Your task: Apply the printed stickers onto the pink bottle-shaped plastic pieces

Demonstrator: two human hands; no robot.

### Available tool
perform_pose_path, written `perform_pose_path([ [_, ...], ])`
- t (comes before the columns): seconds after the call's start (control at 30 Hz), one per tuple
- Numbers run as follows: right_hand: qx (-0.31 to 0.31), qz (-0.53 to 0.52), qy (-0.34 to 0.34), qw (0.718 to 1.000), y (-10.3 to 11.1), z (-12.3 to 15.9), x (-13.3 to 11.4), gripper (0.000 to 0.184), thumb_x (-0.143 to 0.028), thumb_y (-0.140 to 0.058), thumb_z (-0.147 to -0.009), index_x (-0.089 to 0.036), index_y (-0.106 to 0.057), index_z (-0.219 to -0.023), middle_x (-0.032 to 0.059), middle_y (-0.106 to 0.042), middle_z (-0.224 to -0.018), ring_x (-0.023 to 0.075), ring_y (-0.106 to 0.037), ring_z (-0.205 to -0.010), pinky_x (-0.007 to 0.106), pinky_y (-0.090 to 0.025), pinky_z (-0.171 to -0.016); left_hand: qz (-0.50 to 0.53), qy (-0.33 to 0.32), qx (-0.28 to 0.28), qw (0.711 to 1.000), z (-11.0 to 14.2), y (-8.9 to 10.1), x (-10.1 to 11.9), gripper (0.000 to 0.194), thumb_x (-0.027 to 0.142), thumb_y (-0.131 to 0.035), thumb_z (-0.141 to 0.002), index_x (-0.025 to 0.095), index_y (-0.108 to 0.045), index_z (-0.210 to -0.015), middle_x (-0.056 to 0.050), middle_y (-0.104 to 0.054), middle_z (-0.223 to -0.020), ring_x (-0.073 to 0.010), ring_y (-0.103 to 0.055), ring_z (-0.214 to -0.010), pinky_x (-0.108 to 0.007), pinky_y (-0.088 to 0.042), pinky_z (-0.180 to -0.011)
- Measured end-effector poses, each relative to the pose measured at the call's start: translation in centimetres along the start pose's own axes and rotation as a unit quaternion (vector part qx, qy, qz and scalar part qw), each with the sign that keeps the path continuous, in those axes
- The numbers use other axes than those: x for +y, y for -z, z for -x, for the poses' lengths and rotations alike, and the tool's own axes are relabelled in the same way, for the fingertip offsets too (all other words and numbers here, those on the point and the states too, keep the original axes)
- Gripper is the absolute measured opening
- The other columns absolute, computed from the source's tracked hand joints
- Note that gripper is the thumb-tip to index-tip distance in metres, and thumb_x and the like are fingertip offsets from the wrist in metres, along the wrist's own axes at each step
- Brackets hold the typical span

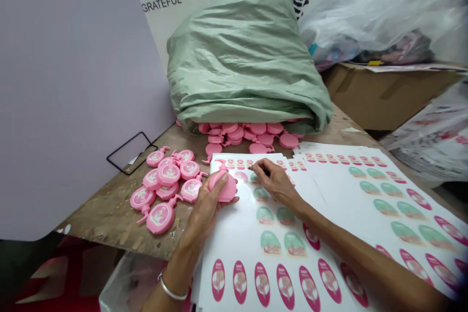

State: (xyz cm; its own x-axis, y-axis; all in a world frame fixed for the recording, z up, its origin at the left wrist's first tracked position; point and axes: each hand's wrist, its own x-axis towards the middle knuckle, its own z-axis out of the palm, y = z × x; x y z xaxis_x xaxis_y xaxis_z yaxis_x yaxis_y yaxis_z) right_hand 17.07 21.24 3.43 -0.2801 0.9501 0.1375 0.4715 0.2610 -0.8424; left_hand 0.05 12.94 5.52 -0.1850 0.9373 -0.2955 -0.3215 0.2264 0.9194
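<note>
My left hand [204, 207] is closed around a pink toy pump bottle [225, 188], its plain face turned up and its nozzle pointing away from me. My right hand [276, 183] is in a pinch over the upper part of a sticker sheet [234, 234]; a small dark tip shows at its fingertips, too small to name. Just left of those fingertips is a round pink sticker [240, 176]. Green arched stickers [270, 243] and pink oval stickers [262, 283] are printed lower on the sheet. Left of my left hand lies a pile of labelled pink pump bottles [168, 173].
A green cloth sack [248, 63] stands at the back, with plain pink bottles [258, 148] spilling from under it. More sticker sheets [351, 195] lie at right. A black wire frame [132, 153] rests near the table's left edge. A cardboard box [387, 97] is behind at right.
</note>
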Motion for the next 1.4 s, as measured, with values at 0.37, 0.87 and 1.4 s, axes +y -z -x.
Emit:
perform_pose_path([
  [0.37,-0.059,-0.188,0.049,0.979,0.1,0.8,-4.3,0.036,-0.052,-0.054,-0.088,-0.018,-0.056,-0.075,-0.0035,-0.045,-0.064,0.0098,-0.040,-0.058,0.024,-0.036,-0.055,-0.097,-0.027,-0.117,0.988,2.7,-1.4,0.7,0.062,0.036,-0.066,-0.079,0.015,-0.047,-0.134,-0.018,-0.059,-0.125,-0.0320,-0.061,-0.110,-0.047,-0.052,-0.090],
  [0.87,0.053,0.240,0.100,0.964,-0.3,-0.6,1.9,0.012,-0.028,-0.049,-0.089,-0.022,-0.058,-0.083,0.0053,-0.067,-0.080,0.0224,-0.056,-0.079,0.036,-0.036,-0.076,0.019,0.009,0.019,1.000,-1.7,-0.1,-0.7,0.039,0.033,-0.072,-0.077,0.014,-0.058,-0.108,-0.011,-0.069,-0.095,-0.0204,-0.071,-0.067,-0.027,-0.058,-0.051],
  [1.4,0.029,0.222,0.101,0.969,-0.8,-0.7,1.9,0.012,-0.027,-0.055,-0.083,-0.022,-0.056,-0.073,0.0036,-0.066,-0.072,0.0215,-0.053,-0.073,0.034,-0.033,-0.071,0.008,0.008,-0.021,1.000,-2.2,0.1,-1.7,0.041,0.044,-0.071,-0.078,0.016,-0.060,-0.106,-0.012,-0.068,-0.099,-0.0253,-0.073,-0.078,-0.030,-0.061,-0.058],
])
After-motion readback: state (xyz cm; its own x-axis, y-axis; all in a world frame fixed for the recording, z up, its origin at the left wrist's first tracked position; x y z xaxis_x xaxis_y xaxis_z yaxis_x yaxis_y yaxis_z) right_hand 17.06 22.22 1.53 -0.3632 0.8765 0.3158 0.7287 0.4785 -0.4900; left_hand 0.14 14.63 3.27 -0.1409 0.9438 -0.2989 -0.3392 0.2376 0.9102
